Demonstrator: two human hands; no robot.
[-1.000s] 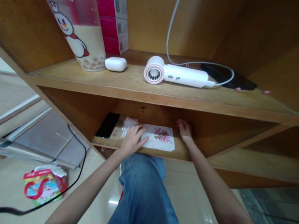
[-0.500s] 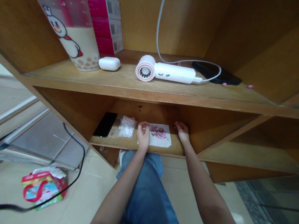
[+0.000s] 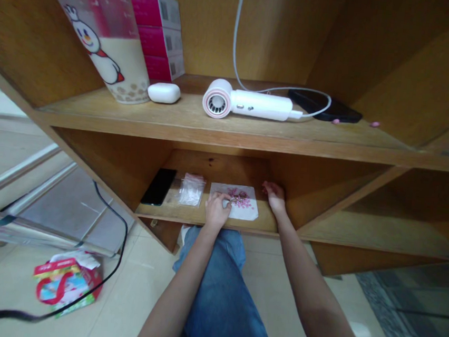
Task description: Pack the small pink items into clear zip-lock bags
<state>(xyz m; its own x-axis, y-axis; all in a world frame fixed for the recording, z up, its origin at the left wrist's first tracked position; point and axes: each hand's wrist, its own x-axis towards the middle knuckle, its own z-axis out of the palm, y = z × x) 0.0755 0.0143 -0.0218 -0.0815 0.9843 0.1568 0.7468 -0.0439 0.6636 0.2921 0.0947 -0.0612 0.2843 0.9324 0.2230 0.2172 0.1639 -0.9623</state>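
Observation:
On the lower wooden shelf (image 3: 266,224) lies a white sheet with a pink flower print (image 3: 239,199). My left hand (image 3: 216,210) rests on the sheet's near left part, fingers curled down onto it. My right hand (image 3: 274,196) lies flat on the shelf just right of the sheet, fingers spread. Left of the sheet sits a small clear plastic bag (image 3: 191,190), and further left a black phone (image 3: 159,186).
The upper shelf (image 3: 197,126) holds a white hair dryer (image 3: 246,103) with its cord, a white earbud case (image 3: 164,93), a snowman-print cup (image 3: 106,35), stacked pink boxes (image 3: 158,29) and a dark flat device (image 3: 323,106). A colourful packet (image 3: 64,285) and black cable (image 3: 113,253) lie on the floor.
My left hand left the clear plastic bag, moved right and settled on the flowered sheet. My right hand stayed in place beside the sheet.

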